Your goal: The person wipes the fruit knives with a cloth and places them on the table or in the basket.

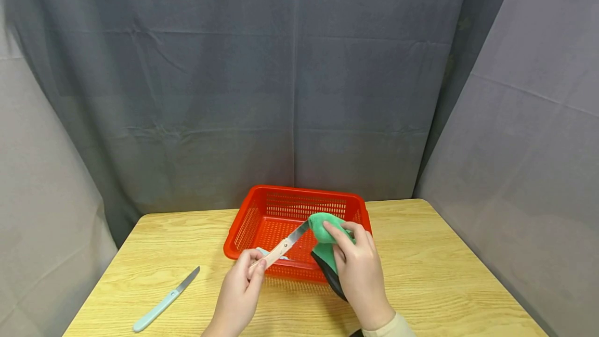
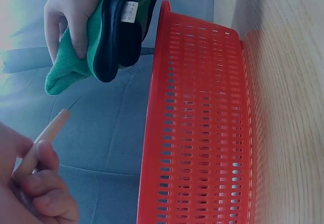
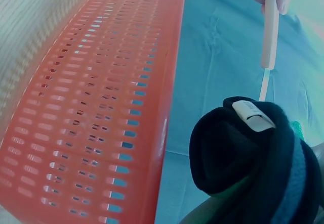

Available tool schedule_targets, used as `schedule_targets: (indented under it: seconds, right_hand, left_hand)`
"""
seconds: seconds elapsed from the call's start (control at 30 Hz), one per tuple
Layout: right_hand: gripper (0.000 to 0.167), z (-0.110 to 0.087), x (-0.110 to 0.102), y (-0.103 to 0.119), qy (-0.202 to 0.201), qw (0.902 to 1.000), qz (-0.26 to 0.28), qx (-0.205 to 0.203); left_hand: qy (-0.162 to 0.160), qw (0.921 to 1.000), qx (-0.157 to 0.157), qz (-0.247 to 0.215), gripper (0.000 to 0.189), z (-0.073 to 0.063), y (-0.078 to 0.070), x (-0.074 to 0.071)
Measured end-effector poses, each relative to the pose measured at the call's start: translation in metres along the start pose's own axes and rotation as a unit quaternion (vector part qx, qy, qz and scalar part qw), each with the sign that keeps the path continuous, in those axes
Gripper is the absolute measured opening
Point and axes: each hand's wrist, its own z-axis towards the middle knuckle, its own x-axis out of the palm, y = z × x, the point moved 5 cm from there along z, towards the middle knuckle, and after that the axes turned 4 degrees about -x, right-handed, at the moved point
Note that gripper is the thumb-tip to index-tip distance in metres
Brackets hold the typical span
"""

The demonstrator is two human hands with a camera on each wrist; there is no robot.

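Observation:
My left hand (image 1: 238, 291) pinches a knife (image 1: 278, 253) by its pale pinkish handle, the blade pointing up and to the right. A green cloth with black trim (image 1: 323, 229) is in my right hand (image 1: 359, 269), gripped between thumb and fingers and folded over the blade's tip, which it hides. The cloth's dark side (image 3: 217, 148) and a white tag (image 3: 254, 116) face the right wrist camera. Both hands are held over the near side of a red perforated basket (image 1: 299, 273). In the left wrist view, the blade shows only as a thin line beyond the handle (image 2: 50, 128).
A second knife (image 1: 161, 307) with a light blue handle lies on the wooden table (image 1: 449, 274), left of the basket. Something pale blue, partly hidden by the left hand and knife, lies inside the basket. Grey curtains (image 1: 210, 92) enclose the back and sides.

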Motion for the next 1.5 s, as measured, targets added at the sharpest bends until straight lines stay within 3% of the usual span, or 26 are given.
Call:
schedule_targets:
  seconds: [0.73, 1.5]
  right_hand:
    - [0.061, -0.005, 0.004, 0.025, 0.033, 0.9964, 0.04, -0.067]
    - [0.062, -0.009, 0.014, 0.019, 0.045, 0.9965, 0.04, -0.058]
  left_hand:
    - [-0.013, 0.9995, -0.025, 0.015, 0.004, 0.001, 0.002, -0.001]
    - [-0.005, 0.9999, -0.011, 0.01, 0.004, 0.001, 0.003, 0.004]
